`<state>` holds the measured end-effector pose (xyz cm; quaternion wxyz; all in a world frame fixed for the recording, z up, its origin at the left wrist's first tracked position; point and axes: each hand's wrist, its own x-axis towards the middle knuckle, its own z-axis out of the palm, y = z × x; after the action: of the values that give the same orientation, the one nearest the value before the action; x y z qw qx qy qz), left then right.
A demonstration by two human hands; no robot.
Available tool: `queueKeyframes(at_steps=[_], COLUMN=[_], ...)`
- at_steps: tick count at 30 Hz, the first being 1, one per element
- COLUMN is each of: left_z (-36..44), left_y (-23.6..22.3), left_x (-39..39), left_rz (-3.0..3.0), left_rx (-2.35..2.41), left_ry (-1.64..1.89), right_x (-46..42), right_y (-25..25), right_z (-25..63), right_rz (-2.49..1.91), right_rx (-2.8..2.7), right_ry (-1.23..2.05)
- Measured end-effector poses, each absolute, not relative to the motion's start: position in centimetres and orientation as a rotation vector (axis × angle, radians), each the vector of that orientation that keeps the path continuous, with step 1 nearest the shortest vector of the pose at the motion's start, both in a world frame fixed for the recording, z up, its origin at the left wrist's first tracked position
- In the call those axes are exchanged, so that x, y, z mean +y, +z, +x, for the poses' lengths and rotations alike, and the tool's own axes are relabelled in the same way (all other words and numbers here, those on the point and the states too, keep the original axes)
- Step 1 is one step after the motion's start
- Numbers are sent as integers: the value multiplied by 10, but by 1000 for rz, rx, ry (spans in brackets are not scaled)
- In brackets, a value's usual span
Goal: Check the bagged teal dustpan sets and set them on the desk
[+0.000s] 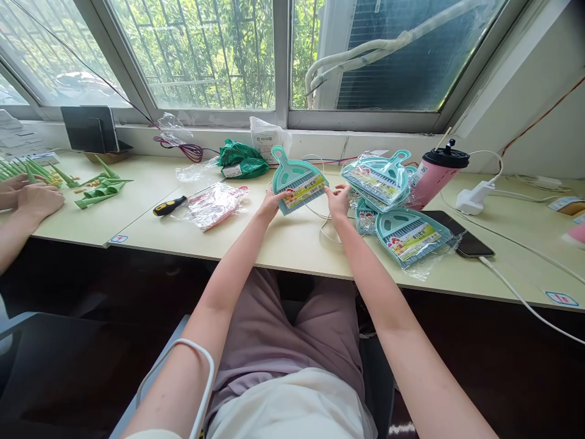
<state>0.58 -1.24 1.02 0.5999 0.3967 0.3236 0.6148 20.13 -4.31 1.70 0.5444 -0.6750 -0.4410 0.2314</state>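
Note:
Between my two hands I hold up a small teal dustpan-and-brush set (298, 177) with a yellow printed label, its looped handle pointing up and to the left. My left hand (271, 202) pinches the lower left edge. At the lower right corner, the fingertips of my right hand (339, 200) are closed on it. Just right of that hand lies a pile of similar sets (377, 180) in clear plastic wrap. One more wrapped set (411, 238) rests at the table's front edge, in front of the pile.
A screwdriver (170, 206) and a pink item in clear wrap (214, 204) lie to the left. Behind is a green plastic bag (242, 161). A pink cup (436, 177), phone (461, 235) and white charger (475, 196) are right. Another person's hands (39, 198) are far left.

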Motion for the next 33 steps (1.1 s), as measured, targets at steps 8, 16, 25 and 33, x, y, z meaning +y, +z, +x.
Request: queueKeyframes(at_steps=[8, 16, 25, 33], left_z=[3, 5, 5, 7], left_y=[5, 4, 5, 5], left_x=[-10, -8, -12, -12], left_rz=[1137, 1107, 1149, 1109], left_rx=[619, 675, 610, 674], left_ry=[1349, 1330, 1314, 1330], right_x=[-45, -49, -52, -56], right_y=[15, 18, 16, 20], right_z=[192, 192, 190, 185], right_rz=[-1173, -1128, -1149, -1159], right_rx=[-822, -655, -885, -839], right_ry=[1198, 1286, 1372, 1307])
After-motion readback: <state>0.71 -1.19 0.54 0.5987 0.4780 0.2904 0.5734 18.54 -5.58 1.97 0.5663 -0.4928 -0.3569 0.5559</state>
